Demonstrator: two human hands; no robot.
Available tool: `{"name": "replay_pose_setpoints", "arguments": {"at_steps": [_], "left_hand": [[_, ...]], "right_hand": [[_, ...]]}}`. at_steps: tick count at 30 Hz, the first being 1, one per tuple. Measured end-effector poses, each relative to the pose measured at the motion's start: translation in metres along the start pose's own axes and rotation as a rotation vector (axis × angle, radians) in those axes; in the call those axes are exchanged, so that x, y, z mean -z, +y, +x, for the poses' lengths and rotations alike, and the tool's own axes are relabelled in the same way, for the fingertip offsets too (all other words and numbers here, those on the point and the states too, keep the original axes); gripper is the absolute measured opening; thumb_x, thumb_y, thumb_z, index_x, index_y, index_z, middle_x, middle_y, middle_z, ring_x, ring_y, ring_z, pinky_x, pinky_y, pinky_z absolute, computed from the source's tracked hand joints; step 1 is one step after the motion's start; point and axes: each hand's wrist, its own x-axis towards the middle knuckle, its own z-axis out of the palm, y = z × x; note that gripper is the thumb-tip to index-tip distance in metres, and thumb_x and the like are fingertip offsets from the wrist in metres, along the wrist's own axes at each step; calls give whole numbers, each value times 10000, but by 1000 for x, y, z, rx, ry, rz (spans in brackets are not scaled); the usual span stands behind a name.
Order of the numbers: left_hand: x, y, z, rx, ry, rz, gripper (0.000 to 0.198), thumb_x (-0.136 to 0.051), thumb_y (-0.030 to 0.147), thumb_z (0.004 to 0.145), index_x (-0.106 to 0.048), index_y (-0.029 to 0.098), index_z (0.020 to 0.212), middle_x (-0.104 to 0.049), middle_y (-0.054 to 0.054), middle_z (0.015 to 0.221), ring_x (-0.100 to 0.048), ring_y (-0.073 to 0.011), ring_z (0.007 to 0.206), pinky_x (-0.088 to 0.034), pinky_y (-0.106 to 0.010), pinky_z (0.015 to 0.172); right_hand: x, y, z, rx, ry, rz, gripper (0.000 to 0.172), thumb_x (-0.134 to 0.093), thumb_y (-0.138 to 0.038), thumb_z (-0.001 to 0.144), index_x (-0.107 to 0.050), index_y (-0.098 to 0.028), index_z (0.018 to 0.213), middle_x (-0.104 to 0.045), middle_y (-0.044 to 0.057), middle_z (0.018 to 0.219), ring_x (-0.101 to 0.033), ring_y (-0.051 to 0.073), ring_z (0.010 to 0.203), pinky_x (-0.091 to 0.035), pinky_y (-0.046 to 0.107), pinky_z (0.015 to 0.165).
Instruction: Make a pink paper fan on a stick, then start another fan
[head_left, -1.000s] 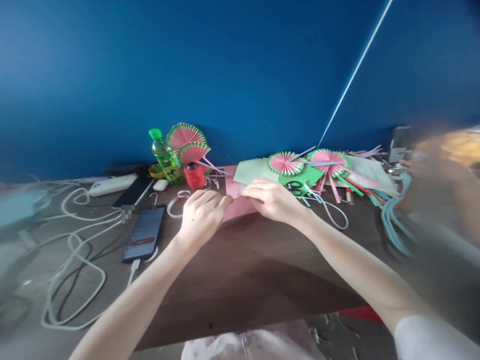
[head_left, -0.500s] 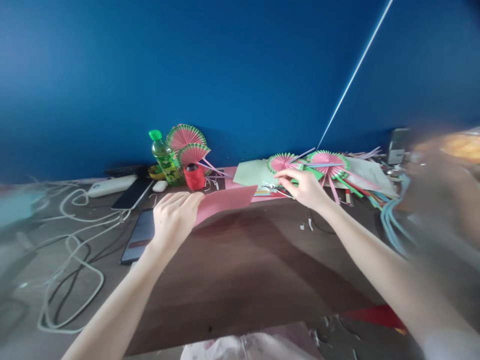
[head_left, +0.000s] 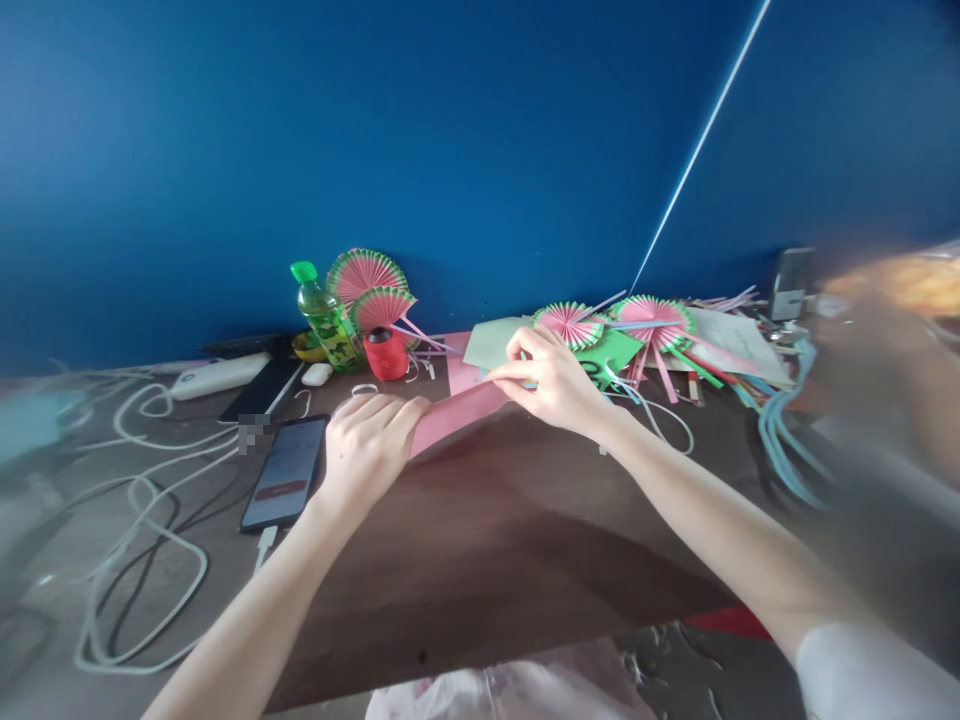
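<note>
A piece of pink paper (head_left: 457, 415) stretches between my two hands above the brown table (head_left: 480, 560). My left hand (head_left: 375, 440) is closed around its left end. At the right end, my right hand (head_left: 551, 385) pinches the paper between thumb and fingertips. Pleated pink paper fans with green rims lie behind: one fan (head_left: 570, 325) just beyond my right hand, and another fan (head_left: 656, 325) farther right. A pale green sheet (head_left: 491, 342) and a bright green paper piece (head_left: 611, 355) lie close by, partly covered by my right hand.
Left of my hands are a phone (head_left: 285, 475) with a cable plugged in, a second phone (head_left: 262, 390), and coiled white cables (head_left: 202, 560). A green-capped bottle (head_left: 326, 320), a red spool (head_left: 386, 355) and fans (head_left: 367, 275) stand by the blue wall. Blue strips (head_left: 780, 430) hang rightward.
My right hand has moved left and down to the pink paper's free end and now pinches it. My left hand has shifted slightly right, still holding the paper.
</note>
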Motion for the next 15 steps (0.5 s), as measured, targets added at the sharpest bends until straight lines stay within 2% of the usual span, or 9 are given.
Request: {"name": "replay_pose_setpoints", "arguments": {"at_steps": [3,6,8,10,11,13,15], "left_hand": [[4,-2,-2,-12,-17,-12,213,-481,74,782,-652,201,783,-675,19,631,-622,-122,609,-428,-249,627],[8,-10,-8,-8,-19,-12,222,-475,66,777,-651,201,773,-680,18,633,-627,-125,608,-440,-247,652],[10,-16,-14,45,9,9,211,-477,85,780,-650,201,744,-676,16,610,-624,-128,587,-447,-244,654],[10,-20,-19,148,22,16,200,-477,126,794,-654,196,734,-682,0,615,-624,-139,582,-450,-246,642],[10,-20,-20,199,14,-3,203,-471,145,803,-659,191,745,-692,-11,639,-629,-144,595,-451,-247,643],[8,-17,-19,306,-26,-73,220,-454,184,820,-670,183,781,-708,-25,705,-640,-151,637,-451,-243,649],[5,-11,-15,438,-69,-167,230,-452,237,828,-677,186,812,-712,-21,740,-636,-145,644,-448,-232,642]], "right_hand": [[3,7,-3,35,-3,-38,212,-508,-221,841,-712,-202,784,-479,40,736,-413,164,734,-356,319,657],[12,30,-9,29,-10,-88,200,-520,-213,827,-705,-194,753,-508,44,728,-444,176,746,-376,346,701],[18,49,-16,-67,46,-95,199,-520,-194,811,-694,-178,716,-525,50,706,-476,192,755,-390,370,727],[21,62,-22,-225,86,-17,185,-510,-199,806,-681,-177,739,-565,62,751,-519,205,793,-412,376,742],[20,64,-25,-294,67,64,177,-505,-220,812,-672,-179,769,-590,62,785,-540,199,791,-427,365,736],[14,60,-28,-406,-69,276,184,-537,-301,803,-639,-192,911,-632,57,895,-577,187,803,-453,348,739],[2,49,-28,-468,-146,438,340,-608,-354,746,-568,-210,1052,-624,63,1022,-581,201,910,-460,346,779]]}}
